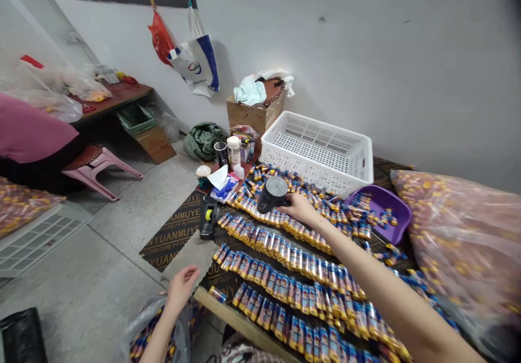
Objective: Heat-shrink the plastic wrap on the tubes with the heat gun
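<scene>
My right hand is closed on the side of a black mug-shaped thing with a flat, round grey top. It is above the far rows of small blue-and-yellow cylinders, which look like little labelled tubes. Near the table's left corner, my left hand is half curled over a grey cloth-like sheet, and I see nothing in its fingers. A single tube lies apart to its right. The black tape dispenser with a yellow core stands beyond it.
A wooden strip edges the table in front. At the back are a white crate, a purple scoop-shaped tray with loose tubes, and a big full plastic bag. Bottles and tissues stand back left; a co-worker sits far left.
</scene>
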Available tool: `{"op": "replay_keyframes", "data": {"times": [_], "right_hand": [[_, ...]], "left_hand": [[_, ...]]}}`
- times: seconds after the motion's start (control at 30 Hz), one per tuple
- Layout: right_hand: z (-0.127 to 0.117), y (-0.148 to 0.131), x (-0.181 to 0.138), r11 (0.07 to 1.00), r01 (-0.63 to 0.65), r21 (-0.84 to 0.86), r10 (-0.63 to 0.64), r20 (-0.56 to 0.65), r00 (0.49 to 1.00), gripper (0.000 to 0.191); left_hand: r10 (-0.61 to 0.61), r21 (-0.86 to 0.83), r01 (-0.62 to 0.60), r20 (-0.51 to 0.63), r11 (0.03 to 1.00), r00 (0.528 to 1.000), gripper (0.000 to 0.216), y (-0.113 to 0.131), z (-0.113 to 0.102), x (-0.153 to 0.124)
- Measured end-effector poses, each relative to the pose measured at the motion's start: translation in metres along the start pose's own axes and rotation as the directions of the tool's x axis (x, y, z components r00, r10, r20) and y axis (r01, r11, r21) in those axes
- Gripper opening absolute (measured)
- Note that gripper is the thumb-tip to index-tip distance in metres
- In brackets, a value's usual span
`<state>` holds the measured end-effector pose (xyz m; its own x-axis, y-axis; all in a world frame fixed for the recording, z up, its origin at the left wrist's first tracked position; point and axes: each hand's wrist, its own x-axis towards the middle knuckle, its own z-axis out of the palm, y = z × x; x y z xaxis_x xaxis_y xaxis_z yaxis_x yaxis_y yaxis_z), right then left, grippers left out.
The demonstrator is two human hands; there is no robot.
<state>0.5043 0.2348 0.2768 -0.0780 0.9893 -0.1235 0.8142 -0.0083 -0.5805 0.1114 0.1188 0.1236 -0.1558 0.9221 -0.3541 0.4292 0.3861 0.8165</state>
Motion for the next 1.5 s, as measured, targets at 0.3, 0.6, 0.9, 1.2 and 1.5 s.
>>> {"op": "replay_keyframes", "data": {"times": [0.3, 0.6, 0.9, 1.2, 1.5], "right_hand": [[-0.105, 0.091, -0.134, 0.994, -0.103, -0.041, 0.1, -0.075, 0.992, 0.021], [-0.141, 0.182, -0.218, 0.989, -0.13, 0.072, 0.138, -0.117, 0.983, 0.026], [-0.161, 0.246, -0.277, 0.955, -0.183, 0.235, 0.229, -0.184, 0.956, 0.021], [-0.128, 0.267, -0.292, 0.822, -0.187, 0.538, 0.373, -0.26, 0.891, 0.033], [-0.141, 0.26, -0.356, 0.579, -0.177, 0.796, 0.688, -0.36, 0.631, 0.045]], "left_hand": [[0.074, 0.007, -0.075, 0.072, 0.997, 0.995, 0.053, 0.039, 0.062, -0.075], [0.119, 0.054, -0.125, 0.09, 0.991, 0.989, 0.053, 0.053, 0.12, -0.176], [0.111, 0.146, -0.122, 0.08, 0.982, 0.991, 0.056, 0.037, 0.125, -0.218], [0.303, 0.332, -0.383, 0.269, 0.862, 0.914, 0.028, 0.118, 0.206, -0.157], [0.618, 0.031, -0.987, 0.777, 0.156, 0.122, 0.043, 0.214, 0.428, -0.101]]}}
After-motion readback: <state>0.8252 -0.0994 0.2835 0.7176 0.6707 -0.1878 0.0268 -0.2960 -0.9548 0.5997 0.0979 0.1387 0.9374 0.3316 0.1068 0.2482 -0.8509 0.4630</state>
